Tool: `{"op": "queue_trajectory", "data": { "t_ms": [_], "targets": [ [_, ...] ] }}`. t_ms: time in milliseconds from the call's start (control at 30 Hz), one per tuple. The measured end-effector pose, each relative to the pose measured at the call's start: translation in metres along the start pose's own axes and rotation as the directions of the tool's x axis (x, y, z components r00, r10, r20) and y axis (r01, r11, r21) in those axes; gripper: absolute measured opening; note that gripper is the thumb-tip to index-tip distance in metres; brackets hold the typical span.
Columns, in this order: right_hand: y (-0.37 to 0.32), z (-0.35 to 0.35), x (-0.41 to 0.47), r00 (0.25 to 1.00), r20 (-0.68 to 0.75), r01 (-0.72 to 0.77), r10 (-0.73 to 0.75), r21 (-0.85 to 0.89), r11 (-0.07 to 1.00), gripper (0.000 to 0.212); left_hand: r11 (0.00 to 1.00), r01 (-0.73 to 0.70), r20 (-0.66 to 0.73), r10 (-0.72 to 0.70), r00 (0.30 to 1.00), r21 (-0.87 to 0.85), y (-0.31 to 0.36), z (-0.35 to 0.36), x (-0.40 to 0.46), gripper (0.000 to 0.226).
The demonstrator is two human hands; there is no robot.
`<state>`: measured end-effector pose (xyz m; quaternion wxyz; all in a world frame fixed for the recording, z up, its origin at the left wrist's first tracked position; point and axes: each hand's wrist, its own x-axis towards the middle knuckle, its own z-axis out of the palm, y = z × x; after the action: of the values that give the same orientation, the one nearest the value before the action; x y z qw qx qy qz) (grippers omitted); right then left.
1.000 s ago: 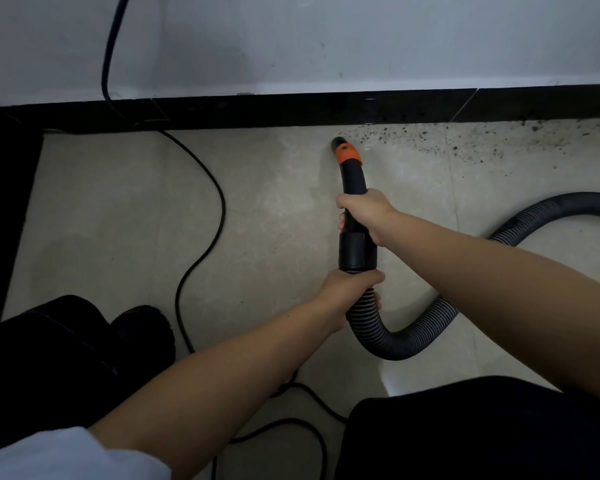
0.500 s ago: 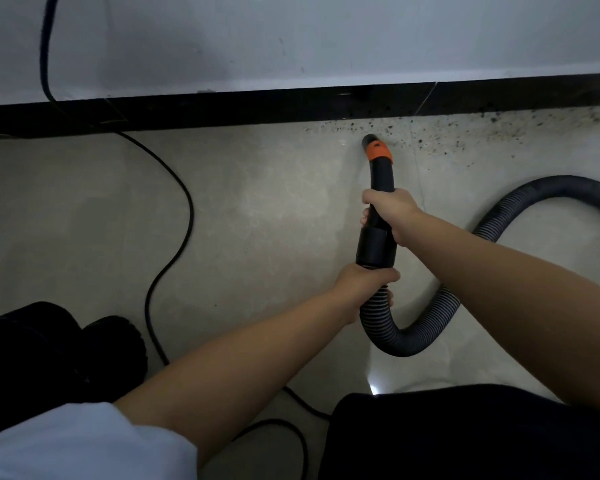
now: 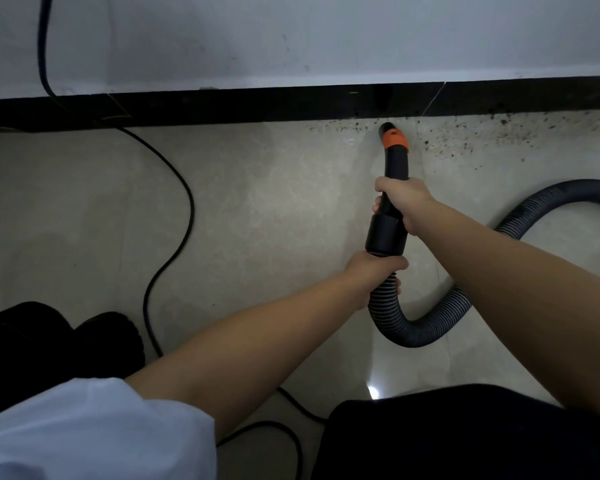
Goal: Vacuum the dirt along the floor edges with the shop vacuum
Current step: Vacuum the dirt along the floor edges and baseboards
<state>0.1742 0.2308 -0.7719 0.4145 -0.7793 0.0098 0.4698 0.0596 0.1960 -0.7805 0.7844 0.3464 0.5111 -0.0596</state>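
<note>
Both hands grasp: right hand on the wand, left hand on the hose. Nozzle at the baseboard; sweep it slowly right through the dirt, tip low.

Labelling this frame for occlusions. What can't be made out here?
Head view only:
- Shop vacuum body: out of frame; the hose is cut off by the right edge.
- Nozzle mouth: faces the floor, so contact with the tile is unclear.
- Left hand fingers: mostly hidden behind the hose it grips.
- Power cord: both ends cut off, top and bottom edges.
- Dirt: specks too small to identify; runs past the right edge.
</note>
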Motion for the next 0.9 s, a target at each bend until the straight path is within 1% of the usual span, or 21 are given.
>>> {"op": "queue_trajectory", "data": {
  "t_ms": [267,733,900],
  "targets": [
    [0.002,0.021,-0.007,0.995,0.096,0.022,-0.014,-0.081,0.996,0.015,0.996,-0.004,-0.054,-0.001,0.999,-0.092,-0.013,-0.01,-0.006,0.013],
    [-0.009,0.071,-0.012,0.976,0.218,0.059,-0.024,-0.155,0.986,0.01,0.977,-0.064,-0.119,0.04,0.992,-0.204,-0.007,-0.047,-0.012,0.012],
    [-0.011,0.082,-0.01,0.976,0.214,0.068,-0.036,-0.144,0.987,0.014,0.982,-0.064,-0.127,0.041,0.991,-0.178,-0.003,-0.057,-0.01,0.011]
  ]
}}
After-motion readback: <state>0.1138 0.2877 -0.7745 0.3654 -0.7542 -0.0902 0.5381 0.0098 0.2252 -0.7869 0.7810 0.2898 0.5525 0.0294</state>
